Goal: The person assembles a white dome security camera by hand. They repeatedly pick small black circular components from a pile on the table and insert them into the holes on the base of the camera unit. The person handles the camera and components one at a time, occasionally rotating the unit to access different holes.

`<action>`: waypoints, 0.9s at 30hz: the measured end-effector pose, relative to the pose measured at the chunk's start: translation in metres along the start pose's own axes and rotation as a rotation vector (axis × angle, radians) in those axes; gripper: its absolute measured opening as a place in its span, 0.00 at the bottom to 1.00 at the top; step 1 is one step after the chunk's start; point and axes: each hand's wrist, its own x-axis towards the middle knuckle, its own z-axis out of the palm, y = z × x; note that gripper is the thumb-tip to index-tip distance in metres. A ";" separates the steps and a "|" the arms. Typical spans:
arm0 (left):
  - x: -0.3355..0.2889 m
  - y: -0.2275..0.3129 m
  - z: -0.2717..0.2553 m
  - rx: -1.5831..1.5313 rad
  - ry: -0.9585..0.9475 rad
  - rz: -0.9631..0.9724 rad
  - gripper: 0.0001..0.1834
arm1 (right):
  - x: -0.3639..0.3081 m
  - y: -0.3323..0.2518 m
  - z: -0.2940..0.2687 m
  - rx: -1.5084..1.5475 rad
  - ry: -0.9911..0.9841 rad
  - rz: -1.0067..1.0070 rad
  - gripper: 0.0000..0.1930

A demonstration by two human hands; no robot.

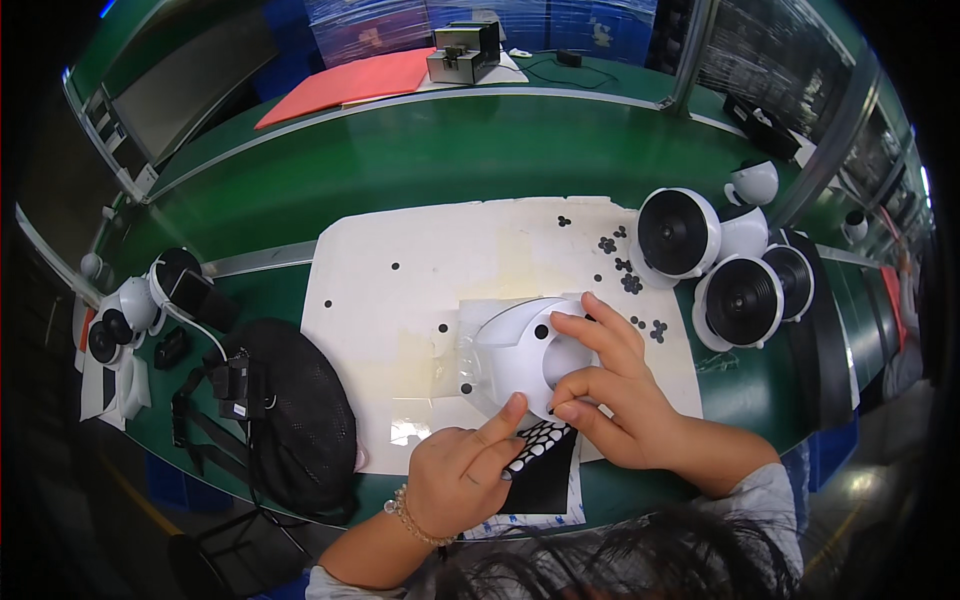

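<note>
A white rounded plastic shell (507,362) lies on the pale board in front of me, with a round black pad (541,331) on its upper part. My right hand (630,410) reaches over its right side. Thumb and forefinger pinch a small black round pad at the shell's lower edge, partly hidden by the fingers. My left hand (455,478) has its forefinger stretched against the shell's lower left. Its other fingers are curled on a black-and-white sheet of round pads (540,444), above a plain black sheet (545,492).
Several loose black pads (631,284) are scattered over the pale board (370,240). White units with black round faces (678,234) stand at the right. At the left are a black mesh bag (300,410) and more white units (130,305). A metal box (464,55) stands at the back.
</note>
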 end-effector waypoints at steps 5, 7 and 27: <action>0.001 0.002 -0.003 0.010 -0.014 -0.001 0.14 | -0.001 0.001 0.000 0.021 0.002 0.002 0.02; 0.002 0.001 -0.003 -0.001 -0.019 0.000 0.14 | -0.001 0.001 0.000 0.014 -0.002 0.005 0.02; -0.001 0.001 -0.001 0.023 -0.002 -0.008 0.14 | -0.018 0.010 0.001 -0.557 0.152 -0.321 0.10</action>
